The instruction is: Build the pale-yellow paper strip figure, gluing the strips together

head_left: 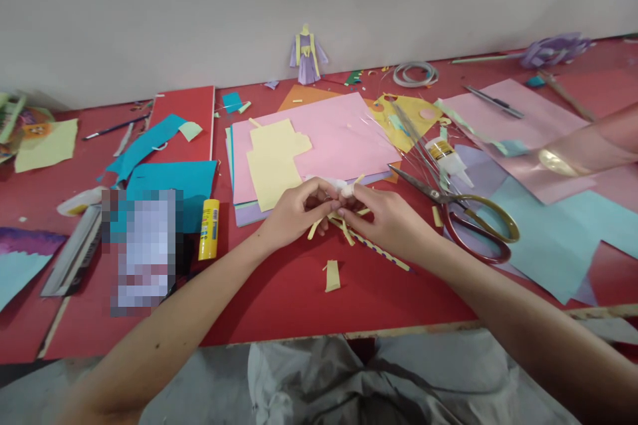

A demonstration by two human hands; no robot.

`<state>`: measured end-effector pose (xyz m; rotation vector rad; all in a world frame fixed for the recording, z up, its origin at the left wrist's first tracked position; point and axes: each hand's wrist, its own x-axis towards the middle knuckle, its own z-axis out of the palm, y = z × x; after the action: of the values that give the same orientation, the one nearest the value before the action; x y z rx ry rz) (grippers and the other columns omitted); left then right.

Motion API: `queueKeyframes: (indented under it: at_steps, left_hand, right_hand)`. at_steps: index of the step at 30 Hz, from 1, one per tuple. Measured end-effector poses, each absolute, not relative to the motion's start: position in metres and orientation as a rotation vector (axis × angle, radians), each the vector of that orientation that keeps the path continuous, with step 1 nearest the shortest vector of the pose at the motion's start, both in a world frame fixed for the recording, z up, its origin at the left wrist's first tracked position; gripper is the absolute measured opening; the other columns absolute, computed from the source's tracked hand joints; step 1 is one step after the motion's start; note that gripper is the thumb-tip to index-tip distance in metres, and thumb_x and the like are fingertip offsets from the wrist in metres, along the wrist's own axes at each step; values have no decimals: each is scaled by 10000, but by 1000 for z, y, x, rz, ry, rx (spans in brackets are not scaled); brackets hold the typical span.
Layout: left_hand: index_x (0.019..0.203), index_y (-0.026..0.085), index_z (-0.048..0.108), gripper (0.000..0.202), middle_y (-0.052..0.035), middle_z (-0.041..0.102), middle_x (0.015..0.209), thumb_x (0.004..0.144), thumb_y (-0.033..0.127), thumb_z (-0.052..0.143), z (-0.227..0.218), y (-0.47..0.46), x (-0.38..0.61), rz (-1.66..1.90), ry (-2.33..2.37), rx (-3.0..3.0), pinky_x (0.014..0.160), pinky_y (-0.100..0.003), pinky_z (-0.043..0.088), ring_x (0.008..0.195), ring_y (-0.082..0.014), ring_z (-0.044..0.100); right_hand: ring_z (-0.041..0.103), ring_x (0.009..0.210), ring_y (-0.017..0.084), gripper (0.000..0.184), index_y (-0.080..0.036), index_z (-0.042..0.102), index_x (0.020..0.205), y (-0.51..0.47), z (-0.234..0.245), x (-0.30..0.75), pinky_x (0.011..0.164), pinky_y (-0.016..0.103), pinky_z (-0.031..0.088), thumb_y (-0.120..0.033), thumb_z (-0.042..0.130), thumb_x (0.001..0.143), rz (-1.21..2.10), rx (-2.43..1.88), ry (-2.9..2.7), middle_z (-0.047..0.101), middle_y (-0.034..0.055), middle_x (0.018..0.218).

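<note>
My left hand (298, 209) and my right hand (383, 216) meet over the red table (279, 299), fingers pinched together on a small white piece with pale yellow paper strips (343, 190). More yellow strips hang below the fingers. A loose yellow scrap (332, 275) lies just in front of the hands. A striped stick (379, 251) lies under my right hand.
A pink sheet (343, 136) with a yellow cut shape (273, 161) lies behind the hands. Large scissors (463, 216) and a glue bottle (447, 156) sit to the right, a yellow glue stick (209, 229) to the left. A paper doll (308, 54) stands by the wall. Another person's arm (588, 146) reaches in at right.
</note>
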<state>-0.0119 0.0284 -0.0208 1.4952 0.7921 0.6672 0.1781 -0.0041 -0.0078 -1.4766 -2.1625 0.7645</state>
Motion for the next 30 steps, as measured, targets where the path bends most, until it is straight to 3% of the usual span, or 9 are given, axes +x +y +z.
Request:
queueKeyframes:
  at_steps: [30]
  left_hand:
    - [921,175,507,148,33,574,734,891,303,577,-21,28,-12,647,791,1564,513,-165,465,505,-47,578]
  right_hand:
    - [634,719,186,83,-212,551,891,-5,-9,180,618,254,394,-292,529,887,706,-1464,-2207,691,41,815]
